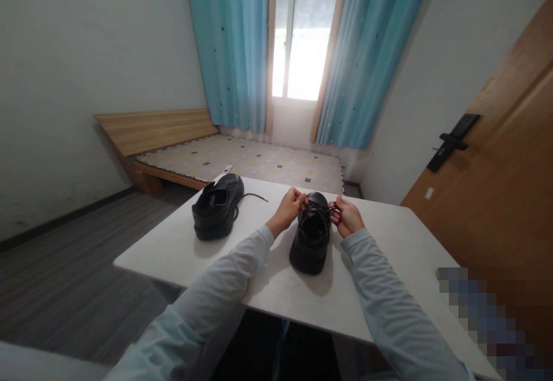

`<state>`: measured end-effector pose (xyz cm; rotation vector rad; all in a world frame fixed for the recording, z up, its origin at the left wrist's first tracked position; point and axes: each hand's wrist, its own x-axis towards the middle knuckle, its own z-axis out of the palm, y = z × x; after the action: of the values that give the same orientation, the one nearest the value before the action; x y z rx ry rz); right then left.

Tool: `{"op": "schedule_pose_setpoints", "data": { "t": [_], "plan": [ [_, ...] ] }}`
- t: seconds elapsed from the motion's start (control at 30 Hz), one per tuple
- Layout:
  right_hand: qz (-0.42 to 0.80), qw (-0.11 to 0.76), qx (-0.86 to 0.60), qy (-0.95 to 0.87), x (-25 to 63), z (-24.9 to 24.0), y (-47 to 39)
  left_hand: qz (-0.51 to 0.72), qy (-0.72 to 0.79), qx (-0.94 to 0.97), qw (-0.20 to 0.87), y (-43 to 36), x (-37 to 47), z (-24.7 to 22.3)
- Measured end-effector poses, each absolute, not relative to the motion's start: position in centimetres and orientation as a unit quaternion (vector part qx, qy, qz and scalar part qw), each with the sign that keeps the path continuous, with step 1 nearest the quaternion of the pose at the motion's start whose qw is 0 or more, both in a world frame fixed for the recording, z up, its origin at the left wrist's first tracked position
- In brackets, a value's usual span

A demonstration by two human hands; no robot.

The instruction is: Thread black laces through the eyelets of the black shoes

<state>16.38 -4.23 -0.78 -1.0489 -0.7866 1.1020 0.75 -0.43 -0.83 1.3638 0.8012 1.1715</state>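
Observation:
A black lace-up shoe (307, 254) stands upright on the white table (173, 260), its heel toward me and its toe pointing away. On the shoe's left side, my left hand (290, 207) pinches the black shoelace near the front. My right hand (347, 217) is closed on the lace at the right side, with a stretch of it drawn across the top of the shoe. The matching black shoe (213, 214) sits farther left, out of my hands. One loose lace end (258, 197) trails from it over the tabletop.
Beyond the table is a bed (268, 159) with a patterned mattress and a wooden headboard (159, 130). A wooden door (488, 156) with a black handle stands at the right. Blue curtains (237, 46) flank the window. A blurred-out patch covers the lower right.

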Motion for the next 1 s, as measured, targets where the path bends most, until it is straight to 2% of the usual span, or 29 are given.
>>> {"op": "schedule_pose_setpoints", "data": {
  "t": [0.27,0.4,0.8,1.0],
  "plan": [
    [0.485,0.642,-0.47,-0.363,16.7,-0.9,-4.2,0.483,0.355,0.509,0.618,-0.9,0.4,-0.3],
    [0.475,0.632,-0.478,-0.382,16.7,-0.9,-4.2,0.482,0.351,0.515,0.615,-0.9,0.3,-0.4],
    [0.42,0.585,-0.515,-0.466,16.4,-0.1,-5.2,0.427,0.284,0.752,0.413,0.1,-1.2,-1.3],
    [0.324,0.484,-0.548,-0.6,16.3,0.8,-5.7,0.372,0.292,0.818,0.327,-0.9,-1.6,-0.3]
  ]
}}
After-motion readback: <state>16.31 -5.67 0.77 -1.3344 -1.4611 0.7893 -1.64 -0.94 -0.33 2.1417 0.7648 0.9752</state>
